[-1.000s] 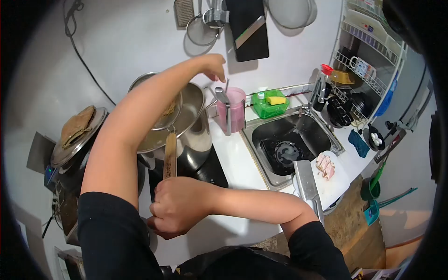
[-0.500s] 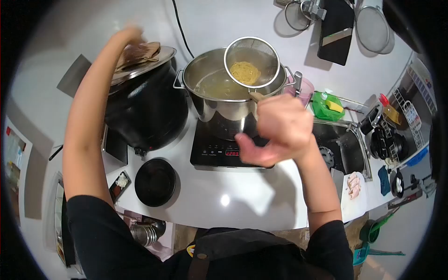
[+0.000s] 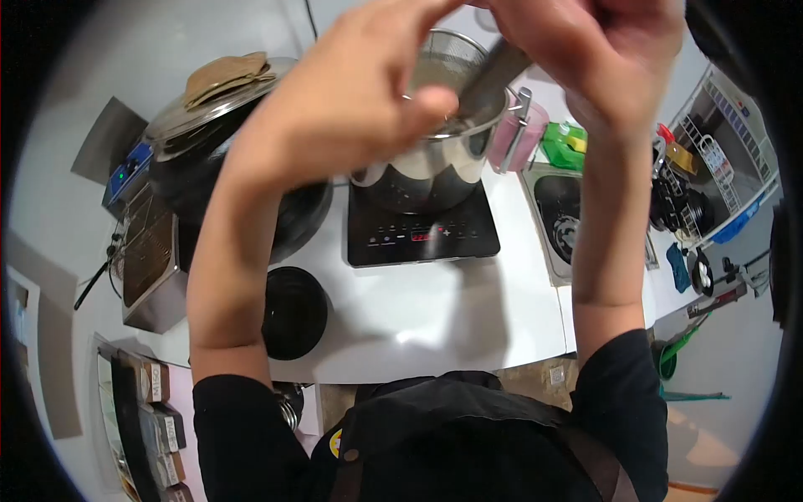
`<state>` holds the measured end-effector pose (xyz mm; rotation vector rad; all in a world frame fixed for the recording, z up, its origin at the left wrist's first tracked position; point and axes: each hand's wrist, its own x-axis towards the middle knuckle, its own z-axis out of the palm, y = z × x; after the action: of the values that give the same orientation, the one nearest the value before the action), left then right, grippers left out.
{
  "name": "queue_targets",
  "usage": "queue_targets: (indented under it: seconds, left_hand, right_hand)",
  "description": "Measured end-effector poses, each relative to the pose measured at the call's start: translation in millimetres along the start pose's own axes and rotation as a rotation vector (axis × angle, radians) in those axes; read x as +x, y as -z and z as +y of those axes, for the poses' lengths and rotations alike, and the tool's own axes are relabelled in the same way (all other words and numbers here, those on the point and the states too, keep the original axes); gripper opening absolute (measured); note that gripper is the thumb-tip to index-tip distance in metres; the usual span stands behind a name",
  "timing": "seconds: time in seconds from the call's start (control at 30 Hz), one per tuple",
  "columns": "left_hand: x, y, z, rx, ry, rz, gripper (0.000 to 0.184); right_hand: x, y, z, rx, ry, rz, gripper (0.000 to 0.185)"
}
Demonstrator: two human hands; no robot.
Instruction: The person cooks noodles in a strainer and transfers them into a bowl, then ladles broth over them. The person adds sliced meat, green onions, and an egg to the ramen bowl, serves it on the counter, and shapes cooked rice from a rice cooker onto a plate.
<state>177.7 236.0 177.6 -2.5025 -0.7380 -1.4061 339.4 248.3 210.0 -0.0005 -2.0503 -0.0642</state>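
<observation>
My right hand [image 3: 602, 58] is high at the top right, its fingers closed round the handle [image 3: 497, 77] of a mesh strainer [image 3: 447, 52]. The strainer is over the steel pot [image 3: 435, 171], its contents mostly hidden. My left hand [image 3: 360, 92] is raised in front of the pot, blurred, with the thumb stretched out and the fingertips cut off by the top edge. Nothing shows in it. The pot stands on a black induction cooker [image 3: 422, 243] with a lit red display.
A black bowl [image 3: 294, 316] sits left of the cooker. Behind it is a large black pot [image 3: 188, 180] under a lid with a brown cloth [image 3: 224, 77]. Right of the steel pot are a pink jug [image 3: 523, 134], green sponge holder [image 3: 559, 146] and sink [image 3: 556, 209].
My left hand has come from the lidded black pot at the left to the steel pot. My right hand has risen with the strainer handle, which now tilts upward.
</observation>
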Motion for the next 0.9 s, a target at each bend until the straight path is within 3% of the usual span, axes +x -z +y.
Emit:
queue_targets:
  seconds: [0.03, 0.1, 0.13, 0.2, 0.23, 0.3, 0.37, 0.43, 0.57, 0.67, 0.77, 0.83, 0.9]
  left_hand:
    - [4, 17, -45, 0.117, 0.128, -0.07, 0.038]
    - [11, 51, -133, 0.383, 0.358, -0.265, 0.033]
    - [25, 54, -110, 0.02, 0.15, -0.123, 0.03]
    - [27, 89, -218, 0.565, 0.341, -0.347, 0.038]
    - [12, 100, -305, 0.604, 0.293, -0.307, 0.046]
    - [-6, 105, -301, 0.752, 0.761, -0.646, 0.057]
    - [-26, 112, -317, 0.56, 0.841, -0.739, 0.055]
    - [-31, 112, -316, 0.529, 0.699, -0.539, 0.031]
    - [-30, 104, -316, 0.607, 0.572, -0.405, 0.02]
    - [-21, 112, -297, 0.553, 0.517, 0.007, 0.019]
    - [-6, 128, -249, 0.327, 0.513, 0.287, 0.021]
    - [-6, 118, -173, 0.108, 0.442, 0.394, 0.025]
    - [-20, 90, -125, -0.219, 0.363, 0.357, 0.025]
  right_hand:
    - [-1, -8, -17, -0.178, 0.004, 0.095, 0.031]
    - [0, -10, -20, -0.051, 0.14, -0.017, 0.027]
    - [-4, -15, -21, 0.012, 0.188, -0.06, 0.025]
    - [-17, -34, -32, 0.068, 0.229, 0.004, 0.023]
    - [-25, -45, -37, 0.089, 0.238, 0.061, 0.023]
    - [-38, -58, -41, 0.16, 0.203, 0.095, 0.022]
    - [-43, -56, -43, 0.142, 0.142, 0.032, 0.022]
    - [-41, -47, -40, 0.084, 0.129, 0.002, 0.023]
    - [-46, -42, -23, 0.057, 0.093, 0.057, 0.025]
    - [-53, -39, -11, 0.053, 0.025, 0.083, 0.027]
    - [-52, -34, 0, 0.054, -0.049, 0.129, 0.03]
    - [-52, -33, 9, 0.05, -0.101, 0.151, 0.033]
    - [-45, -34, 16, 0.113, -0.208, 0.247, 0.036]
